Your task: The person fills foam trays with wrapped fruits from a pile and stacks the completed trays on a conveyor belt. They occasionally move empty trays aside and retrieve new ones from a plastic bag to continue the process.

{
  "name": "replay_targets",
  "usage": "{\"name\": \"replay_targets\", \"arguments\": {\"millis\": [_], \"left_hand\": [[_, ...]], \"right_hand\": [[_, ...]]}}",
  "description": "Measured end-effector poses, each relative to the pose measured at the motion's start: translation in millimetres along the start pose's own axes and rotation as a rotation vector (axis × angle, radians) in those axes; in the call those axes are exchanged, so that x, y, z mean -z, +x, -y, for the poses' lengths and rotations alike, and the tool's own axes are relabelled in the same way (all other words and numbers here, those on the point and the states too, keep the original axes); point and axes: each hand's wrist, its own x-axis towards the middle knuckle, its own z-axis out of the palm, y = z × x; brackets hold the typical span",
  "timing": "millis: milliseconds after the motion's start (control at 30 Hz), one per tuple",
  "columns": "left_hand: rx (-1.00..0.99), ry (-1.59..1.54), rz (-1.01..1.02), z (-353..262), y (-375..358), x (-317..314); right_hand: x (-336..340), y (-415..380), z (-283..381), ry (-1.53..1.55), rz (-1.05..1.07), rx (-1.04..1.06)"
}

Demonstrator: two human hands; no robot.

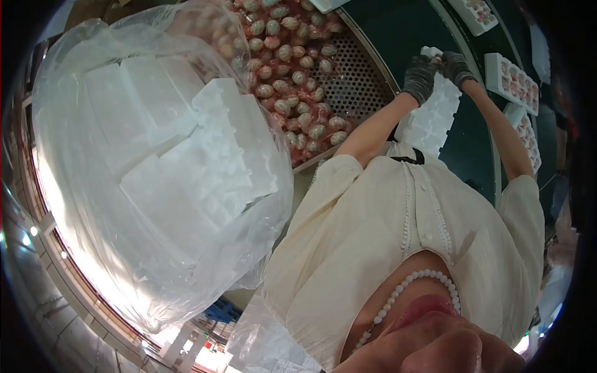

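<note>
Grey gloves cover both hands, which meet over the far end of a white moulded tray [429,124]. My left hand [420,79] is closed, its fingertips at a small pinkish item [439,59] too small to make out. From the other side my right hand [457,68] closes in on the same spot, its fingers bent. The tray lies lengthwise on a dark green surface [469,140], between my forearms and close to my waist.
Many pale striped round pieces [283,71] in reddish material lie on a perforated metal tray [354,74] at left. A large clear bag [155,168] of white trays stands nearer. Filled white trays [513,84] line the right, beyond a curved rail [457,31].
</note>
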Motion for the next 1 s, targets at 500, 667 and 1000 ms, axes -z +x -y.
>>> {"name": "replay_targets", "arguments": {"millis": [500, 667, 1000], "left_hand": [[0.062, -0.422, -0.169, 30, -53, 7], [0.153, -0.433, -0.033, 24, -68, 5], [0.595, 0.041, -0.249, 207, -56, -9]], "right_hand": [[38, -24, 38, -0.175, 0.153, -0.099], [28, -6, 34, -0.219, 0.164, -0.095], [18, 13, 27, -0.136, 0.336, -0.168]]}}
